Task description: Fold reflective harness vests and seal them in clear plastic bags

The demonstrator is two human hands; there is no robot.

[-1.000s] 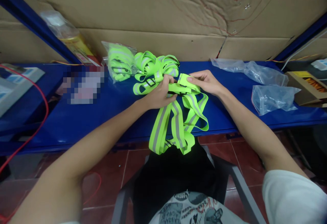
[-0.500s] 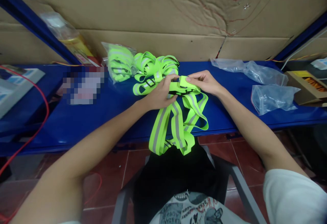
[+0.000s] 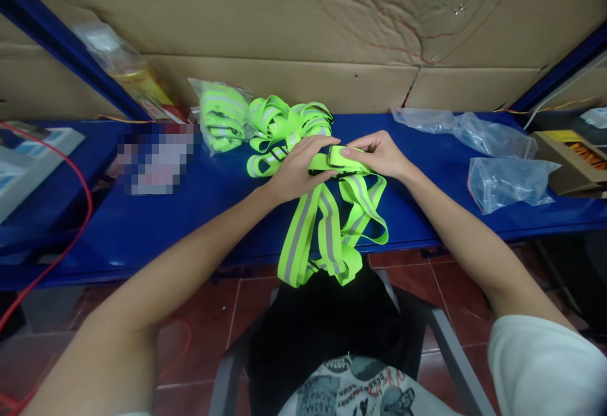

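A neon-yellow reflective strap [image 3: 327,232] with a grey stripe hangs in loops from the table's front edge down to my lap. My right hand [image 3: 382,155] is closed on its folded upper part, thumb on top. My left hand [image 3: 301,166] has its thumb and fingers around the strap's left side, close to the fold; its fingertips lie partly behind the strap. Dark buckle parts show under the fold. Just behind my left hand lie coiled straps of the same kind [image 3: 272,119], one black slider among them. A bagged strap [image 3: 222,116] stands to their left.
Clear plastic bags [image 3: 507,182] lie on the blue table [image 3: 213,226] at right, beside an open cardboard box [image 3: 573,163]. A wrapped bottle [image 3: 128,68] stands at back left. A red cable [image 3: 80,182] crosses the left side. Cardboard [image 3: 237,18] walls the back.
My left hand has turned slightly, its thumb reaching further right beneath the fold. The folded strap part has shifted a little left, with my right thumb further over it.
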